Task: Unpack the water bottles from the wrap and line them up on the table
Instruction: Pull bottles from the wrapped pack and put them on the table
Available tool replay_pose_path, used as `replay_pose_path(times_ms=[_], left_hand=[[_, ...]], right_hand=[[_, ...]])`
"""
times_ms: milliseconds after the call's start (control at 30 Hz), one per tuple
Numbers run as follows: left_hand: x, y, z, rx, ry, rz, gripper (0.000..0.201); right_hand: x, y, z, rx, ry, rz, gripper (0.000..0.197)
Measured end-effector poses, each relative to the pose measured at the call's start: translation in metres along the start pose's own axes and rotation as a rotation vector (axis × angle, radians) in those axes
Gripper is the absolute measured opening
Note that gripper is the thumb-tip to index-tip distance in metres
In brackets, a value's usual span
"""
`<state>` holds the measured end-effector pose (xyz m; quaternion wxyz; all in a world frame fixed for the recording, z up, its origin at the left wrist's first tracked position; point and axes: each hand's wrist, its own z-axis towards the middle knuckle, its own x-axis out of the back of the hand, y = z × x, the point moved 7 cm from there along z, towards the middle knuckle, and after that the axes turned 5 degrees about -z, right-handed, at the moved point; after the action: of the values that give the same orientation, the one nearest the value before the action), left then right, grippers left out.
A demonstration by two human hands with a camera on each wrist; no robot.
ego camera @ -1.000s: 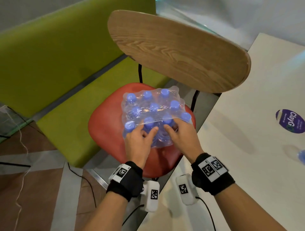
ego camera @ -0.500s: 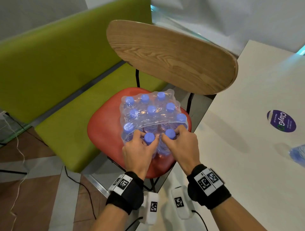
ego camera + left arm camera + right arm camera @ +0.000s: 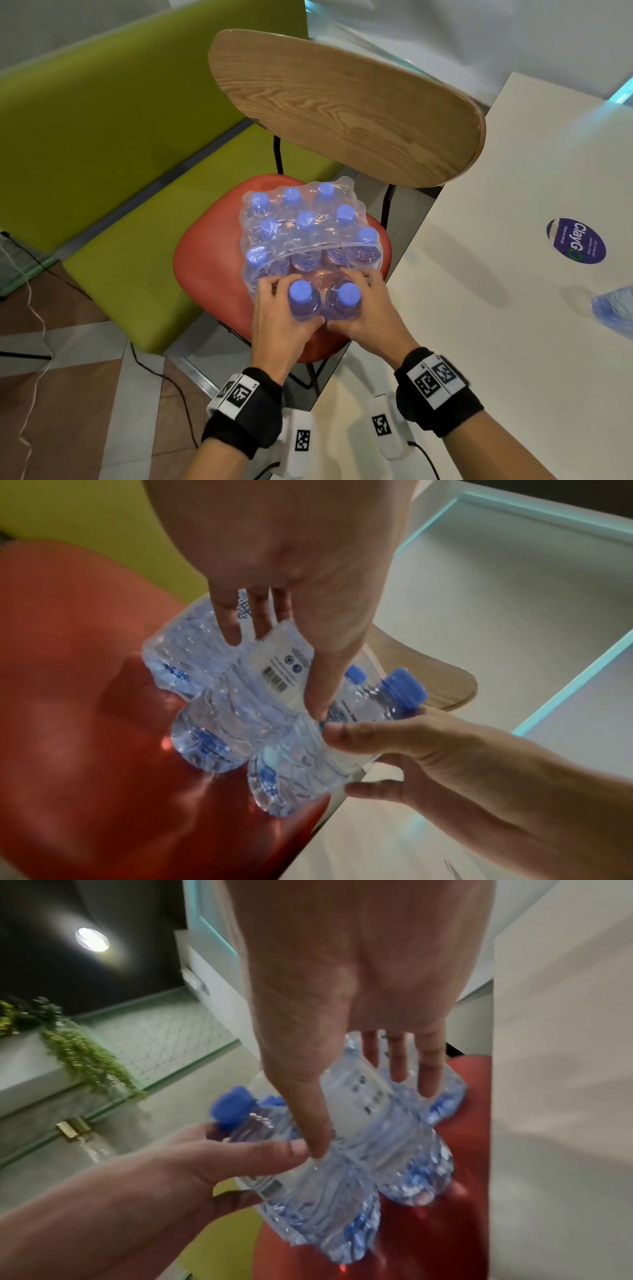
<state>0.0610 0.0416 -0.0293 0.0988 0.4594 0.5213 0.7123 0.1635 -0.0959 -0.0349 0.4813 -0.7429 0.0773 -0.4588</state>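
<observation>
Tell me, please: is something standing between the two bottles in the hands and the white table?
Nothing visible blocks them. The left hand and right hand hold two bottles already outside the torn wrap. The table lies directly right of the red seat.

A round purple sticker is seen on the white table, at the right of the scene; the word "ClayGo" is printed on it in white letters, and the smaller lines beside it cannot be read. A barcode and small print are carried on the white label of a water bottle; the print is too blurred to be read.
</observation>
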Motion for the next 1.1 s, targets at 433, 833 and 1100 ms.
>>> replay_pose_path(times_ms=[433,833,1100], left_hand=[[-0.007,0.011,-0.001,0.107,-0.109,-0.003,0.051],[-0.057,0.06,-0.093,0.016,-0.315,0.06,0.05],[-0.159,0.109,-0.188,-0.116,-0.634,0.032,0.055]], right_hand=[[-0.001,-0.002,0.009,-0.086,-0.012,-0.031,0.047],[0.067,0.047,-0.131,-0.305,0.268,0.04,0.046],[0.133,0.13,-0.294,-0.602,0.626,0.152,0.041]])
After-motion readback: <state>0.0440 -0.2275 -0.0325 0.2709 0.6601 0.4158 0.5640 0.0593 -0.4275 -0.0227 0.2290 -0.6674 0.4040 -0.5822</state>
